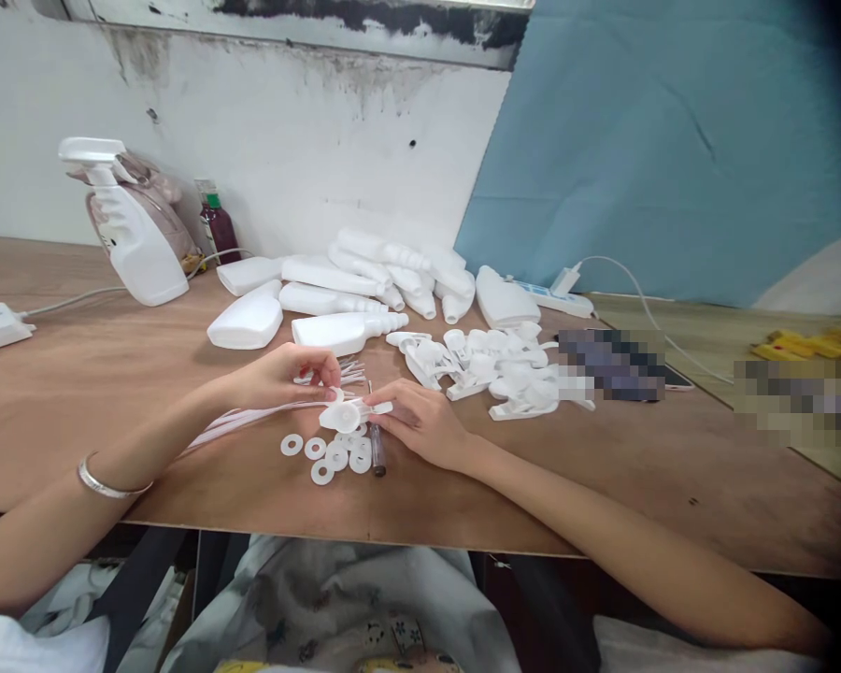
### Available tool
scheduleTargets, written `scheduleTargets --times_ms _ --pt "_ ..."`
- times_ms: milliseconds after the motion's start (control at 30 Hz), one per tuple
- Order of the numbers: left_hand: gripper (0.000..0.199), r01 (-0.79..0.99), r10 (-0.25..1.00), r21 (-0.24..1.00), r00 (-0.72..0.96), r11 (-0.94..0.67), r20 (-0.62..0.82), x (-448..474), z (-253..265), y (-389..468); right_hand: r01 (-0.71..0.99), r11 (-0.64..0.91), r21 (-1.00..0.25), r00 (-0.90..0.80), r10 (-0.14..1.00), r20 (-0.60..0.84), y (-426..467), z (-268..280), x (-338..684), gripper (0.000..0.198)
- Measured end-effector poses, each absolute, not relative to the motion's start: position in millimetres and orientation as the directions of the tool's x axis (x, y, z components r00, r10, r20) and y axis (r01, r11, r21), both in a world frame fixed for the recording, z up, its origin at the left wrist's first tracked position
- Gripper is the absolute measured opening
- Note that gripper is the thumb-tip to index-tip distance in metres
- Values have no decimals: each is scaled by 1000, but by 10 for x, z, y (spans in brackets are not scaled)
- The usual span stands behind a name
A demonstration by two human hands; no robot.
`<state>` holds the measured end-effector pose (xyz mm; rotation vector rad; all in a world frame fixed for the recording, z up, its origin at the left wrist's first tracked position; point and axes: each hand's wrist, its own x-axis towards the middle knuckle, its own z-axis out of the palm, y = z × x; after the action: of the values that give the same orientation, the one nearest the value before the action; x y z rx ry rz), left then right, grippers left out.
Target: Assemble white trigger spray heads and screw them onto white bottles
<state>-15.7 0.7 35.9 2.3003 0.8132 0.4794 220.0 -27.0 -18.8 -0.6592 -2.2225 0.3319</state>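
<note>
My right hand (420, 421) grips a white trigger spray head (346, 417), whose round collar faces up toward me. At the edge of that collar, my left hand (298, 374) pinches a small white washer (333, 395), partly hidden by the fingers. Several flat white washers (322, 469) lie on the table just below both hands. A screwdriver-like tool with a clear handle (377, 451) rests beside them, near my right fingers. Thin white dip tubes (231, 425) spread out under my left wrist, and shorter ones lie behind my left fingers.
White bottles (329, 332) are piled beyond my hands. To their right sits a heap of spray heads (491, 365). An assembled spray bottle (136, 234) stands at the left, near a dark red bottle (217, 224). A power strip (553, 297) and its cable lie at the back right.
</note>
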Motion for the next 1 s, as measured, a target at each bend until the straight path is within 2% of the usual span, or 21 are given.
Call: scheduleTargets --times_ms 167,333,600,800,1000 --pt "20 388 697 694 680 -606 227 -103 340 -45 355 817 -455 -562 575 594 -267 -187 2204 12" --pt "23 349 696 747 688 -566 205 -55 279 -68 371 799 -474 -549 600 582 -274 -172 2194 10" --pt "18 376 652 696 737 -612 176 4 250 -108 390 778 -493 -535 627 566 -280 -162 2199 11" --pt "18 348 634 687 744 -638 211 11 280 -130 420 744 -520 -517 667 536 -281 -149 2202 10" --pt "21 263 498 548 798 -794 340 -7 231 -109 421 718 -553 -496 693 522 -273 -140 2202 10"
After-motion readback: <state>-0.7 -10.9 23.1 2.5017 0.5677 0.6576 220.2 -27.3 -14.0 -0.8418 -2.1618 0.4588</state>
